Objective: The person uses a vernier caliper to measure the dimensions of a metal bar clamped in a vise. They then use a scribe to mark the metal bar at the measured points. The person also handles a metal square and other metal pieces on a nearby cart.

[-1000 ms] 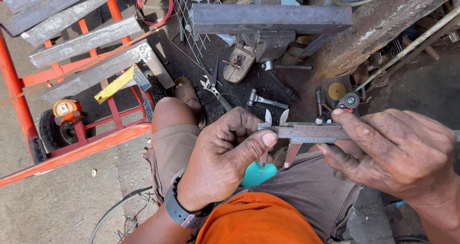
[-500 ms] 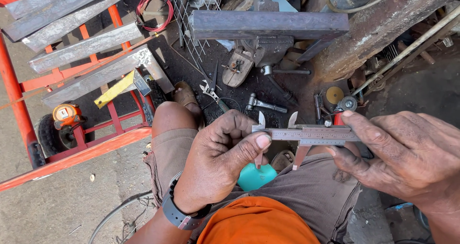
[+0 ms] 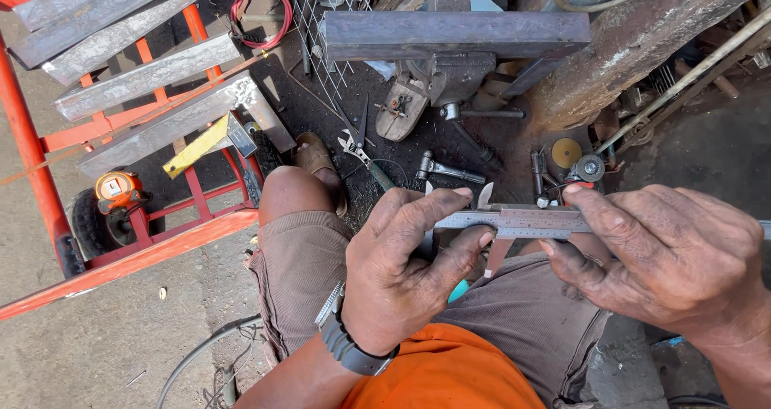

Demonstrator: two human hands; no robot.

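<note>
Both hands on a steel vernier caliper (image 3: 514,220) held level over the lap; left hand (image 3: 409,272) pinching the jaw end between thumb and forefinger; right hand (image 3: 666,256) closed around the beam, thumb on the slide; lifted slightly closer to the vise (image 3: 450,76) than a second ago, apparently closing down for a reading; adjustable wrench (image 3: 357,148) lying untouched on the ground.

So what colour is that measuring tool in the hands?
Grey metal caliper, clearest in the head view.

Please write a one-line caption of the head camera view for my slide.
Seated person's left hand and right hand hold a grey metal vernier caliper above their lap, beside an orange steel frame.
</note>
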